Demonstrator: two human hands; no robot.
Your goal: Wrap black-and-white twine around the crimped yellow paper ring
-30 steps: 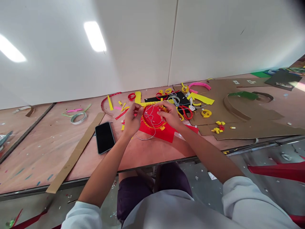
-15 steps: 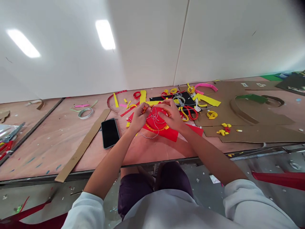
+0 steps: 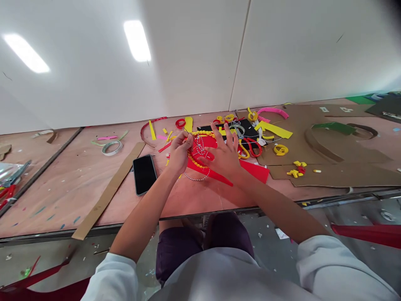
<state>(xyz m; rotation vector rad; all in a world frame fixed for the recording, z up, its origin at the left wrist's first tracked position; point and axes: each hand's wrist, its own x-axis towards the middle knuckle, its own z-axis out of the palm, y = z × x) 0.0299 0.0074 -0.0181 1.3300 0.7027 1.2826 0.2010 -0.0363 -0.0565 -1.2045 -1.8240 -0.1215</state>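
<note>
My left hand point(image 3: 179, 154) pinches the left side of a yellow-orange, bumpy, braided-looking loop point(image 3: 198, 164). My right hand point(image 3: 226, 158) is open at the loop's right side, fingers spread and pointing away from me; whether it touches the loop I cannot tell. Black-and-white twisted string point(image 3: 196, 179) lies tangled inside the loop and curves out below it. Under both hands lies red sheet material point(image 3: 257, 170). To the right of my right hand are scissors with red handles point(image 3: 254, 147) and a yellow-handled pair point(image 3: 243, 151).
A phone point(image 3: 144, 174), a cardboard strip point(image 3: 108, 192) and a tape roll point(image 3: 112, 148) lie to the left. Cardboard sheets point(image 3: 319, 177) cover the right side, with a yellow coil point(image 3: 280, 149) and small yellow pieces point(image 3: 294, 172). A white wall point(image 3: 194, 62) rises behind the table.
My right hand has let go of the loop's right side, and its fingers have spread open. My left hand keeps its pinch and has shifted slightly left.
</note>
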